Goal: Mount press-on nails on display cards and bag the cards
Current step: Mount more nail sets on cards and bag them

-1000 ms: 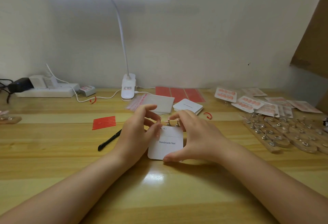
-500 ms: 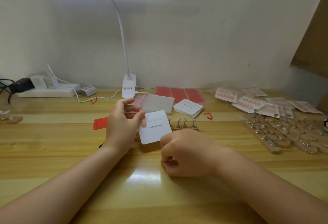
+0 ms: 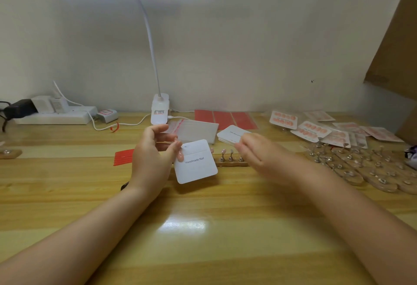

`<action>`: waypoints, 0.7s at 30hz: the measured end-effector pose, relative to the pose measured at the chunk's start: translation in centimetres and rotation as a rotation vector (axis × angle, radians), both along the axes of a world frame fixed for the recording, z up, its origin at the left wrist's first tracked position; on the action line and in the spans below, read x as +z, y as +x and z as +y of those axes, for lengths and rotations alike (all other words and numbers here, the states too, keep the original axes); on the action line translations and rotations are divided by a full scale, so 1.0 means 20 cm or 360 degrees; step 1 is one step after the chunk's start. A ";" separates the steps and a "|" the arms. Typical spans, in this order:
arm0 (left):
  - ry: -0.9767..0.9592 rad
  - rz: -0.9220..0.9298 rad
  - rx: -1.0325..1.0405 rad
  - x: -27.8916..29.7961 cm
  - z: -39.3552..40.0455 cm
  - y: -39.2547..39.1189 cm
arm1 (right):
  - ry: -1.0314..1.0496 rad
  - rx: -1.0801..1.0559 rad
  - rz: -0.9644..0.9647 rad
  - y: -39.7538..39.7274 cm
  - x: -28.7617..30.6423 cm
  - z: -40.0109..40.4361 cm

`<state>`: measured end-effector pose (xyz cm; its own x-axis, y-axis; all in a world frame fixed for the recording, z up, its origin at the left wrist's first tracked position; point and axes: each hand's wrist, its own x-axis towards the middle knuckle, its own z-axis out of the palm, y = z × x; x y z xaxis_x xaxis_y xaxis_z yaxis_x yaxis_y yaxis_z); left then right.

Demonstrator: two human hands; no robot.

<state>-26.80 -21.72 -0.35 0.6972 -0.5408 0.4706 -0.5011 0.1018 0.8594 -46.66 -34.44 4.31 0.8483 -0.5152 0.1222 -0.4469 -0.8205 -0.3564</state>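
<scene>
The left hand (image 3: 151,160) holds a white display card (image 3: 195,162) above the wooden bench (image 3: 203,228), its grip clamped on the card's left edge between thumb and fingers; the card is tilted a little, and it carries the printed words "Handmade Nail"; one pink press-on nail (image 3: 180,155) lies at the card's left edge under the thumb. The right hand (image 3: 255,152) is blurred and hovers just right of the card, not touching it; its fingers look loosely bent with nothing seen between them, so its grip looks apart. Behind the card and between the two hands stands a small wooden nail stand (image 3: 229,160) with metal pegs, and some pegs carry pink nails. A stack of white cards (image 3: 230,134) lies behind the right hand; beside it is a pile of clear bags (image 3: 198,130), and red adhesive sheets (image 3: 225,118) lie near the wall. At the far right are finished bagged cards (image 3: 313,130) with pink nails, and in front of them more wooden stands (image 3: 361,169) with bare pegs. Red strips (image 3: 123,157) lie left of the left hand; a white desk lamp (image 3: 159,108) stands at the back, and a power strip (image 3: 54,116) is at the far left.
</scene>
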 end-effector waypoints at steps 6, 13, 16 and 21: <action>0.0030 -0.0026 -0.0024 0.00 0.00 -0.02 | -0.0158 -0.0520 -0.0365 -0.10 -0.06 -0.25; 0.0037 -0.0065 -0.0038 0.00 0.01 -0.02 | -0.0218 -0.0762 -0.0263 -0.14 -0.11 -0.29; 0.0031 -0.0075 -0.0053 0.01 0.01 -0.03 | -0.0262 -0.0744 -0.0299 -0.13 -0.12 -0.29; -0.0060 -0.0055 -0.0096 0.03 0.02 -0.05 | -0.0103 -0.0648 -0.0595 -0.09 -0.11 -0.22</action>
<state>-27.71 -21.36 0.18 0.6469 -0.5627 0.5147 -0.5227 0.1643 0.8366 -48.40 -38.88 2.08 0.4753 -0.7737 0.4189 -0.5851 -0.6335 -0.5063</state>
